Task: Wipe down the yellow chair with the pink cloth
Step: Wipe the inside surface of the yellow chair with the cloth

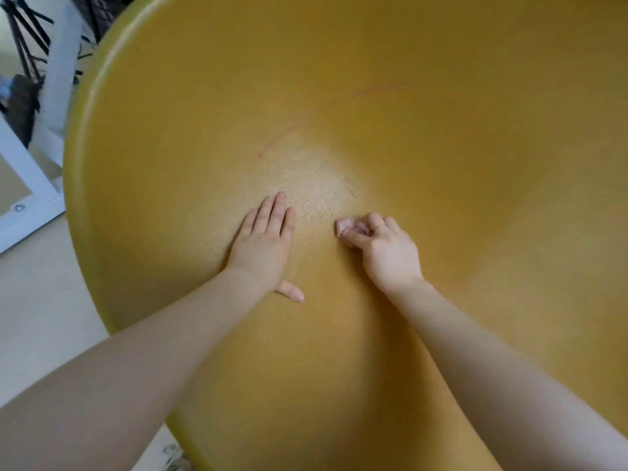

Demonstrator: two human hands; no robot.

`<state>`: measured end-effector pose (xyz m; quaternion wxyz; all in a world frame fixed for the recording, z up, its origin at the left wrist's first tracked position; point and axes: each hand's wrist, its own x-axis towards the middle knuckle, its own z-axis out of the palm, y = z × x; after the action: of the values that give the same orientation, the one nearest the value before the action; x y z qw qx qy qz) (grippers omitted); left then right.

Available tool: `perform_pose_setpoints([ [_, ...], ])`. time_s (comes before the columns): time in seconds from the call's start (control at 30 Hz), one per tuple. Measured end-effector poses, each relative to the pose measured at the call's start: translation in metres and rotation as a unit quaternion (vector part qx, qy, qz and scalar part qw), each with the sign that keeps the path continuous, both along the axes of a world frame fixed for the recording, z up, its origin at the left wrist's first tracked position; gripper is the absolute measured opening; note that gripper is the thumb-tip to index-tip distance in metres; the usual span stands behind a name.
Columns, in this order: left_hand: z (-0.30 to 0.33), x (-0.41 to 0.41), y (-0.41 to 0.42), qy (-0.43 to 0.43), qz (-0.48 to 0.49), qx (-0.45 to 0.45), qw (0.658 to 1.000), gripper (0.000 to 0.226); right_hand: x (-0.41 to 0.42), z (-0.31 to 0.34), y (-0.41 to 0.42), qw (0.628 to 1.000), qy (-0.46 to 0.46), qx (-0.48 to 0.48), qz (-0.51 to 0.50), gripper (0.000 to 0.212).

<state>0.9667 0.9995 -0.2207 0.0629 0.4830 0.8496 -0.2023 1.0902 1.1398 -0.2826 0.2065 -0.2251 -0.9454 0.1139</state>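
The yellow chair fills most of the view, its curved seat surface seen from close above, with faint reddish streaks near its middle. My left hand lies flat on the seat, fingers together and thumb out to the side. To its right, my right hand is bunched around a small wad of pink cloth, of which only a pale pink bit shows past the fingertips. The cloth presses on the seat beside a shiny, textured patch.
The chair's rounded left rim borders a pale floor. A white framed board leans at the left edge. Dark tripod-like legs and a white post stand at the top left.
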Motion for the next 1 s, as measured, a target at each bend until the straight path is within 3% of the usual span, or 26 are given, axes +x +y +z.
perform_pose_setpoints([
  [0.13,-0.007,-0.007,-0.002,-0.025,-0.007,0.024,0.999,0.138,-0.027,0.015,0.036,0.991,0.046,0.042,-0.117,0.016],
  [0.27,-0.011,-0.009,-0.003,-0.036,-0.009,0.044,0.998,0.138,-0.04,0.005,-0.005,0.981,0.056,-0.021,-0.186,0.024],
  [0.43,-0.009,-0.007,-0.004,-0.046,-0.004,0.054,0.997,0.137,-0.01,-0.013,-0.082,0.995,0.061,-0.079,0.029,0.035],
  [0.53,-0.006,-0.006,-0.003,-0.046,-0.006,0.044,0.998,0.139,0.008,-0.009,-0.075,0.983,0.036,-0.065,0.167,0.039],
  [0.6,-0.006,-0.005,-0.003,-0.045,-0.004,0.042,0.998,0.139,0.009,-0.005,-0.054,0.981,-0.006,-0.048,0.19,0.03],
  [0.67,-0.006,-0.005,-0.003,-0.043,-0.003,0.042,0.998,0.139,0.006,0.0,-0.021,0.994,-0.016,-0.062,0.09,0.013],
  [0.8,-0.008,-0.008,-0.005,-0.043,-0.008,0.049,0.998,0.139,0.008,0.006,0.028,0.976,0.05,-0.094,-0.188,0.017],
  [0.87,-0.007,-0.01,-0.007,-0.056,-0.009,0.055,0.997,0.139,-0.003,-0.002,0.021,0.963,0.1,-0.06,-0.243,0.032],
  [0.93,-0.004,-0.015,-0.011,-0.073,-0.016,0.061,0.995,0.136,-0.022,-0.009,0.001,0.944,0.137,-0.097,-0.284,0.044],
  [1.0,0.003,-0.024,-0.017,-0.085,-0.032,0.051,0.995,0.132,-0.04,-0.011,-0.019,0.945,0.144,-0.131,-0.263,0.047],
])
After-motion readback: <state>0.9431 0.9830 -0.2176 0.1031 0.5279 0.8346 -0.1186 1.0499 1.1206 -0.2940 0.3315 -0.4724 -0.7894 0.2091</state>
